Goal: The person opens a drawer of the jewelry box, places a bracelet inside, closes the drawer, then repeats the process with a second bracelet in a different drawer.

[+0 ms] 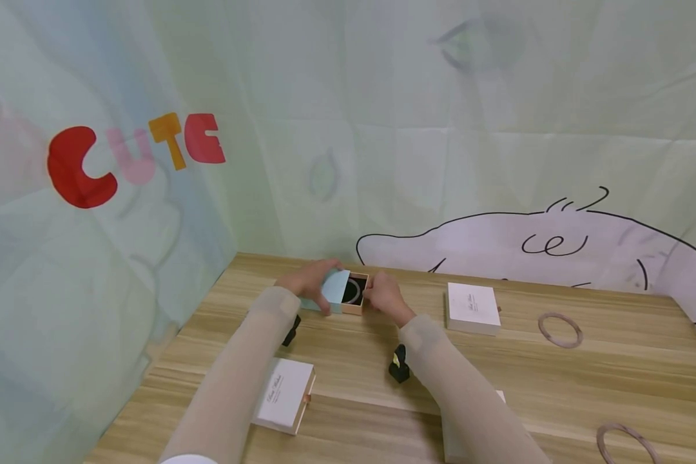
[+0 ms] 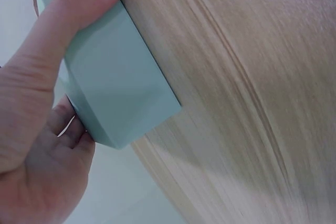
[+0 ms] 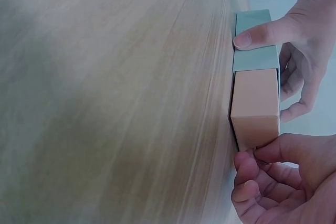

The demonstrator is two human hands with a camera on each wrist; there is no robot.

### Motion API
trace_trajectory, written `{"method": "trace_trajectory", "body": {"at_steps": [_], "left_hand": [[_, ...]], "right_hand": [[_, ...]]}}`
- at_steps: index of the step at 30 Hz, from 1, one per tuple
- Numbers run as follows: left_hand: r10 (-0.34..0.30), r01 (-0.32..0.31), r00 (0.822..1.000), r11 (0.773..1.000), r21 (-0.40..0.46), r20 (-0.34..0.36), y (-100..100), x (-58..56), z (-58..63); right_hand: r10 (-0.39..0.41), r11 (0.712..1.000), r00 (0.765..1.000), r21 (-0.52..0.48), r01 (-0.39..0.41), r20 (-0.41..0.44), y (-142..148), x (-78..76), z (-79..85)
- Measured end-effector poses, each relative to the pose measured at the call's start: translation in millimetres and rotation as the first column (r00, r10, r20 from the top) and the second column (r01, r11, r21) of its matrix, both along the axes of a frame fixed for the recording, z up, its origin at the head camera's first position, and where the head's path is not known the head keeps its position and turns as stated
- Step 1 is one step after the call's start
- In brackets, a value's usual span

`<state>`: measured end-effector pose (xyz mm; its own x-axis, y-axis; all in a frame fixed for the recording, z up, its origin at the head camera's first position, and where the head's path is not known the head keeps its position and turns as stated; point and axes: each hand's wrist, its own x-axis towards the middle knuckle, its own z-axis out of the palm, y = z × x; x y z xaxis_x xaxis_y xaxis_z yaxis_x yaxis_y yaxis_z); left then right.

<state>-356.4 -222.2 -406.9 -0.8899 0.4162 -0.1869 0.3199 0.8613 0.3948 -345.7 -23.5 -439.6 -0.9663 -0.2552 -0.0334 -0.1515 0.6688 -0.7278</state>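
Note:
Near the table's back edge lies a drawer-style gift box with a mint-green sleeve. My left hand holds the sleeve, its thumb along the near side and its fingers around the far side. The peach drawer sticks partly out of the sleeve toward the right. Inside it a grey bangle rests on a black lining, part of it hidden under the sleeve. My right hand pinches the drawer's outer end between thumb and forefinger; whatever pull tab is there is covered by the fingertips.
White boxes stand at right and front left; another is partly behind my right forearm. Two loose bangles lie on the right. Small black objects sit near my left sleeve and right sleeve. Printed cloth hangs behind.

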Motion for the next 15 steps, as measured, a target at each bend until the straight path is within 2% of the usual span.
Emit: {"method": "trace_trajectory", "body": {"at_steps": [10,15], "left_hand": [[0.003,-0.003,1.000,1.000,0.002,0.003,1.6,2.8,3.3],[0.007,-0.007,1.000,1.000,-0.007,0.002,1.2,1.3,1.3]], "right_hand": [[-0.005,1.000,1.000,0.006,0.005,-0.011,-1.2,-0.5,1.0],[-0.003,1.000,1.000,0.008,0.003,-0.004,-1.0,0.8,1.3]]}}
